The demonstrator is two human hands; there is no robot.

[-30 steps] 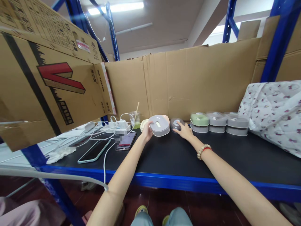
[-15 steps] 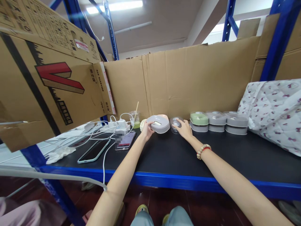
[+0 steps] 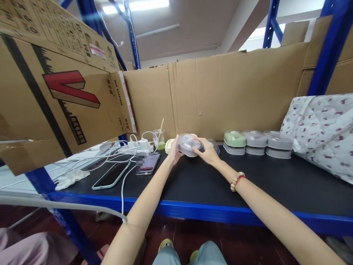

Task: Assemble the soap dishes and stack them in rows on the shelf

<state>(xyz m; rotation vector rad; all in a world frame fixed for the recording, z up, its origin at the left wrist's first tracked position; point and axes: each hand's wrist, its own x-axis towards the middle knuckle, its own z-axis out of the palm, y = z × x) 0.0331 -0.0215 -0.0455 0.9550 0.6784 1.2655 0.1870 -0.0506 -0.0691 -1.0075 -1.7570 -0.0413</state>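
My left hand (image 3: 174,151) grips the left side of a grey lobed storage box (image 3: 187,150) above the black shelf top. A clear lid (image 3: 188,139) with a round knob lies over the box. My right hand (image 3: 206,150) has its fingers on the right side of this lid, thumb at the front edge. Behind the right hand, more clear lids (image 3: 215,146) are partly hidden. Cream-coloured pieces (image 3: 168,146) stand just left of my left hand. To the right, a green lidded box (image 3: 234,138) sits on a grey one, beside two stacks of grey lidded boxes (image 3: 279,144).
Two phones (image 3: 111,176) and a power strip (image 3: 138,148) with tangled white cables lie on the left. A cup (image 3: 160,141) with green liquid and a stick stands near them. A large cardboard box (image 3: 55,92) overhangs the left; a patterned bag (image 3: 322,136) fills the right end.
My right hand has brought a clear lid leftward from the lids beside it onto the grey box. The box in my left hand, open before, is now under the lid.
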